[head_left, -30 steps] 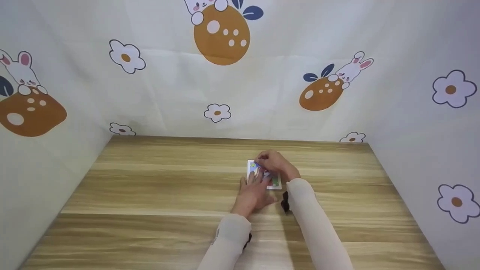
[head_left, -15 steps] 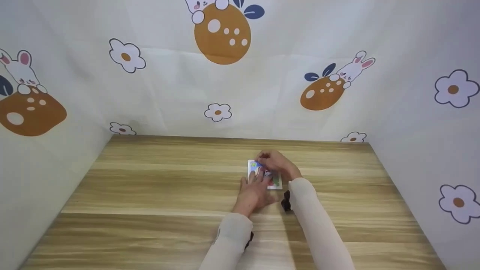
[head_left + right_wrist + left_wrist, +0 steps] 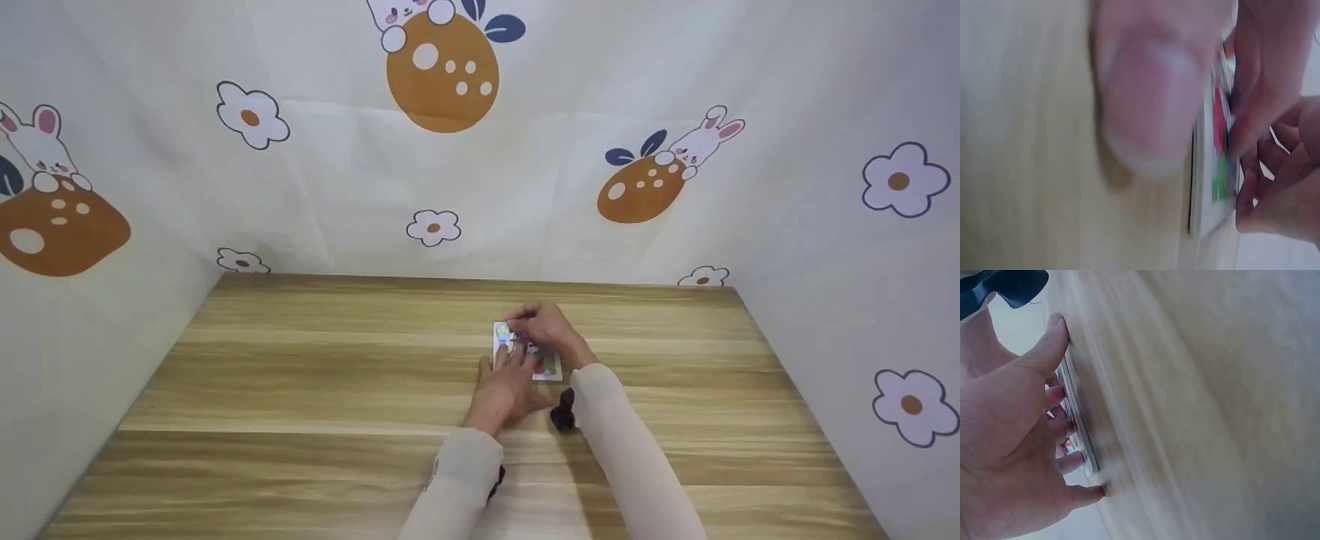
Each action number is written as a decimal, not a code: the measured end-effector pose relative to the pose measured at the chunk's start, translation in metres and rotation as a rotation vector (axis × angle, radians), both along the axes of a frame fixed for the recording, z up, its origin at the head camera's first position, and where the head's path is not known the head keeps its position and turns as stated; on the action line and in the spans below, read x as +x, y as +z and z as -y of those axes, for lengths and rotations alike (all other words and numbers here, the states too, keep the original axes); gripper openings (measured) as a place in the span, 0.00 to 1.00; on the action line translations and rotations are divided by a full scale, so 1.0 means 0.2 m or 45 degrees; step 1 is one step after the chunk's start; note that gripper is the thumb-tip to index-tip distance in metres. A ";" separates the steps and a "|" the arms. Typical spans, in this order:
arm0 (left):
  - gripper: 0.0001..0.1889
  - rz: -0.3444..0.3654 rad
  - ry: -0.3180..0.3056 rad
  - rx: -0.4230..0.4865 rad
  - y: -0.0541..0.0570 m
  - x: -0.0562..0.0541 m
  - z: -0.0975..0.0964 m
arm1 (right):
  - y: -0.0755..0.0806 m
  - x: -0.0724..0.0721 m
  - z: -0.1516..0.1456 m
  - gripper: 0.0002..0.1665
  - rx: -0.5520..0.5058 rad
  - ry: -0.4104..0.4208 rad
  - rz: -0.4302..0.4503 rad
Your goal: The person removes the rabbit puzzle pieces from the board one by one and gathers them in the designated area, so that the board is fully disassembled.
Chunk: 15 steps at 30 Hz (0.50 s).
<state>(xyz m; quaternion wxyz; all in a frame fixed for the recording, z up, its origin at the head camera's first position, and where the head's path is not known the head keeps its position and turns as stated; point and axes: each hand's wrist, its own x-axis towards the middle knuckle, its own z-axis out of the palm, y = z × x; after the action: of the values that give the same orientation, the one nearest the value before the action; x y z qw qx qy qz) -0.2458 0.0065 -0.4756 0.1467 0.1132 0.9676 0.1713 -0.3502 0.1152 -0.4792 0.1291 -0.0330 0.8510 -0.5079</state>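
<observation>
A small flat board [image 3: 552, 370] with a white border and a colourful picture lies on the wooden tabletop. My left hand [image 3: 504, 391] rests over its near part with fingers spread; in the left wrist view, the thumb and little finger touch the tabletop beside the board. At the far edge of the board is my right hand [image 3: 546, 325], fingers curled and fingertips close to the picture's upper left. In the right wrist view, the right hand [image 3: 1292, 174] shows beyond the board, while the left thumb fills the foreground. Whether the right fingertips pinch anything is hidden.
The wooden tabletop [image 3: 300, 375] spreads around both hands. Pale cloth [image 3: 330, 165] printed with rabbits, oranges and flowers walls it at the back and sides. A dark object [image 3: 564, 411] sits at the right wrist.
My right hand has shifted slightly to the left along the board's far edge. The left hand and the board stay in place; the head view tilts a little.
</observation>
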 end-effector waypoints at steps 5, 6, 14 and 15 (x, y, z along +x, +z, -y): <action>0.45 -0.016 0.000 0.002 0.00 0.00 0.00 | 0.02 -0.01 -0.03 0.11 -0.004 -0.040 -0.009; 0.45 -0.012 -0.002 -0.003 0.00 0.00 0.00 | 0.03 -0.01 -0.05 0.12 0.003 -0.042 -0.015; 0.43 -0.002 0.000 0.005 0.00 0.00 0.00 | 0.14 -0.02 -0.25 0.14 0.096 -0.048 -0.093; 0.43 -0.004 0.002 0.008 0.00 0.00 0.00 | 0.14 -0.03 -0.27 0.14 0.117 -0.048 -0.101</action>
<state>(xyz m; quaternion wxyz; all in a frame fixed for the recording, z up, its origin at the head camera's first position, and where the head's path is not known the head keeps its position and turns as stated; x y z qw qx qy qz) -0.2449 0.0064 -0.4764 0.1447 0.1134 0.9674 0.1745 -0.3553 0.1698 -0.4504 0.0873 -0.0311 0.8783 -0.4690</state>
